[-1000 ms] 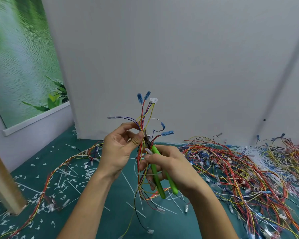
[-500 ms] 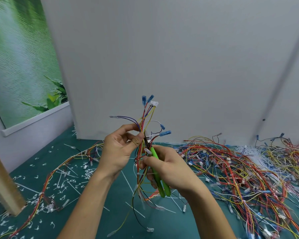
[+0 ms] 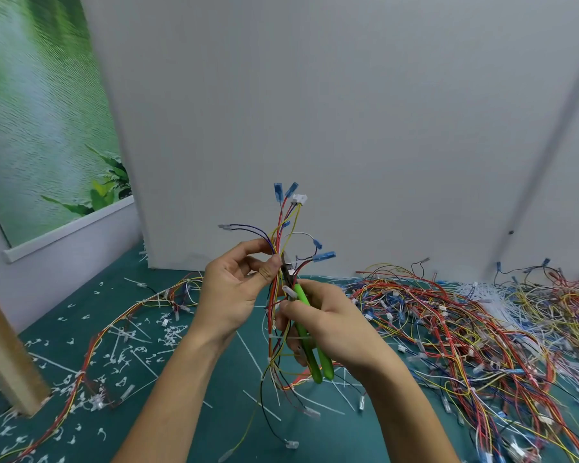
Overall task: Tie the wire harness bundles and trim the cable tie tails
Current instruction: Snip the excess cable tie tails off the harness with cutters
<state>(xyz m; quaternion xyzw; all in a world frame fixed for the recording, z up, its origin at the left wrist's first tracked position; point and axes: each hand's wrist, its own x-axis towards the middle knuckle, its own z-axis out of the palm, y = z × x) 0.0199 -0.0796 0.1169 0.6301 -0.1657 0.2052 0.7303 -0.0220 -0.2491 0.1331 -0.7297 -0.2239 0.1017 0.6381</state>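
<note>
I hold a wire harness bundle (image 3: 283, 225) upright in front of me; its red, yellow and blue wires end in blue terminals and a white connector at the top. My left hand (image 3: 234, 289) pinches the bundle between thumb and forefinger. My right hand (image 3: 328, 325) grips green-handled cutters (image 3: 310, 342), handles squeezed together, the dark jaws at the bundle just beside my left thumb. A white cable tie (image 3: 286, 337) wraps the bundle lower down. The cut point itself is hidden behind my thumb.
A large tangle of loose harnesses (image 3: 465, 329) covers the green mat (image 3: 214, 406) on the right. Another harness (image 3: 91, 355) trails on the left among several cut white tie tails (image 3: 121, 359). A wooden post (image 3: 4, 349) stands at the left; a grey wall panel (image 3: 348, 111) is behind.
The cutter handles have closed together in my right hand. The bundle and both hands have stayed almost in place, shifting slightly.
</note>
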